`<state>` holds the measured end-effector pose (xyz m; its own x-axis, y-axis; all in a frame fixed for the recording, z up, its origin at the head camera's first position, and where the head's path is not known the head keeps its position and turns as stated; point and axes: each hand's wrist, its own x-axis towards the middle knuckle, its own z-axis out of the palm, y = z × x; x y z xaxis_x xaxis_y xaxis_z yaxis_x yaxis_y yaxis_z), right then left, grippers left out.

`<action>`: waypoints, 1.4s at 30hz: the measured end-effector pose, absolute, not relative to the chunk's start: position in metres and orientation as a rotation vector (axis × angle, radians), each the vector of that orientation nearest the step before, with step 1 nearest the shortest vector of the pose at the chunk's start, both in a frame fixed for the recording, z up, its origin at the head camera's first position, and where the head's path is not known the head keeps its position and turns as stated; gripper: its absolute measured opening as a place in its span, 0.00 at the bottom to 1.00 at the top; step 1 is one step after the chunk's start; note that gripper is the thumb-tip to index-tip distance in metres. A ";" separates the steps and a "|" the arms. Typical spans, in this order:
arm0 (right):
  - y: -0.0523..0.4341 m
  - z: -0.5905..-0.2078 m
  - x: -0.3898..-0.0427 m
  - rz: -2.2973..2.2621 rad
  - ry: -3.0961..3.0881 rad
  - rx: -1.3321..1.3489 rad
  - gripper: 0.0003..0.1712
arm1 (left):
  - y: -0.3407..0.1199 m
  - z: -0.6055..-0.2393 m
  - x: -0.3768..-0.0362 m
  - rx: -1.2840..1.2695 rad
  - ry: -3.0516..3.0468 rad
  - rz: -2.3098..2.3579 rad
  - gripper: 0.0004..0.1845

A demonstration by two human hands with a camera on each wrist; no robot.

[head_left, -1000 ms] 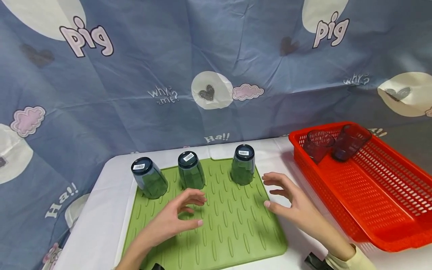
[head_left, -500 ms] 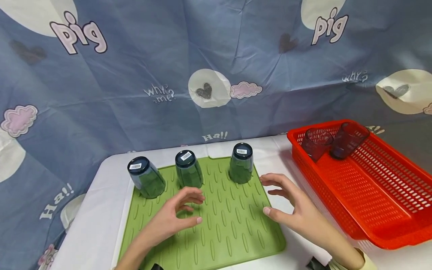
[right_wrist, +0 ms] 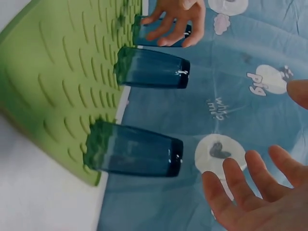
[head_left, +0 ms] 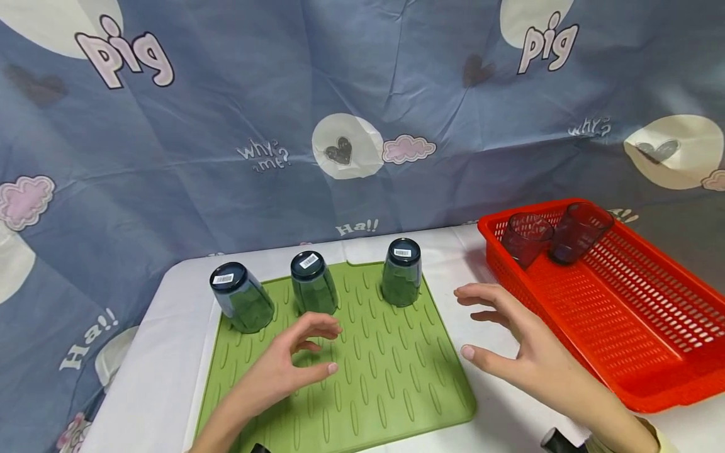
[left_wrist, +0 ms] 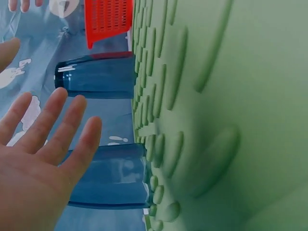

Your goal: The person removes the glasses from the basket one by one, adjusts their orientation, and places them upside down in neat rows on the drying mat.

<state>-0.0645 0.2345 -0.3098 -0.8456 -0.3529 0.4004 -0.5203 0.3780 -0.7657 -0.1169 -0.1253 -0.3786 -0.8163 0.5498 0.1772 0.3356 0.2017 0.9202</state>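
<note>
While three blue cups stand upside down in a row along the far edge of a green ridged mat (head_left: 362, 377), two more cups lie in the far corner of a red basket (head_left: 634, 327) to the right. By the look of it, the moving of cups onto the mat is a little over halfway done, with those two left.

On the mat stand the left cup (head_left: 239, 303), the middle cup (head_left: 311, 283) and the right cup (head_left: 401, 272), each with a barcode sticker on its base. The left hand (head_left: 283, 371) hovers over the mat just before the middle cup, fingers loosely spread, holding nothing. The right hand (head_left: 527, 352) hangs between mat and basket, fingers spread, also holding nothing.

The basket's right end is cut off. The basket cups (head_left: 552, 238) overlap, so their exact lie is hard to make out.
</note>
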 end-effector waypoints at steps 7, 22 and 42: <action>0.252 -0.294 -0.062 1.357 -2.569 0.725 0.39 | -0.123 -0.372 -0.114 0.851 2.297 1.669 0.27; 0.280 -0.282 -0.078 1.257 -2.569 0.688 0.41 | -0.126 -0.369 -0.115 0.831 2.265 1.659 0.28; 0.325 -0.279 -0.110 1.308 -2.442 0.713 0.41 | -0.127 -0.371 -0.116 0.841 2.236 1.662 0.27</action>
<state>-0.1103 0.3254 -0.2793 -0.8390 -0.2907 0.4600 -0.5440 0.4682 -0.6963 -0.1156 -0.1270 -0.3711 -0.8086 0.5690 0.1497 0.3074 0.1916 0.9321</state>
